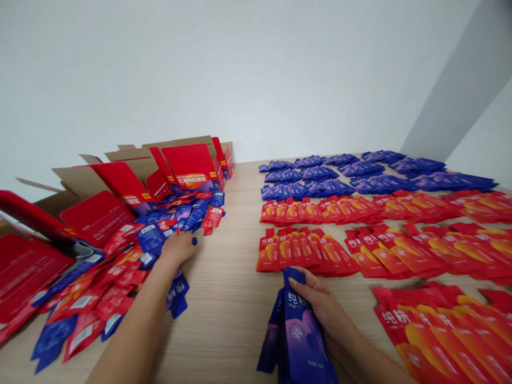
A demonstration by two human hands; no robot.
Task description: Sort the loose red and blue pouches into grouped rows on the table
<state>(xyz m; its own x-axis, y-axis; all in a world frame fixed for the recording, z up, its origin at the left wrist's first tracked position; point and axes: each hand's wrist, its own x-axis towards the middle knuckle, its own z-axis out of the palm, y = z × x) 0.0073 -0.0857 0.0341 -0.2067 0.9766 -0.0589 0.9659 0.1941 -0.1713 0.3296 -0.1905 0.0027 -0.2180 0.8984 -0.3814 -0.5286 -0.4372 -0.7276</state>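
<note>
In the lower middle, my right hand [316,298] is closed around several blue-purple sachets [306,346], held upright as a bundle, thumb on the front one's narrow top. On the left, my left hand [178,248] reaches to the edge of a loose pile of mixed red and blue sachets [128,266]. Its fingers are mostly hidden, so I cannot make out whether they grip one. A small dark blue tip shows beside this hand. Partly under my left wrist is a blue sachet [178,293] with white lettering.
Open red cardboard boxes [192,165] stand in a row behind the pile, flaps up. On the right lie overlapping rows of red-orange sachets [304,248], with blue sachet stacks [320,173] farther back. A pale wood table [224,309] carries everything; a white wall [256,80] rises behind.
</note>
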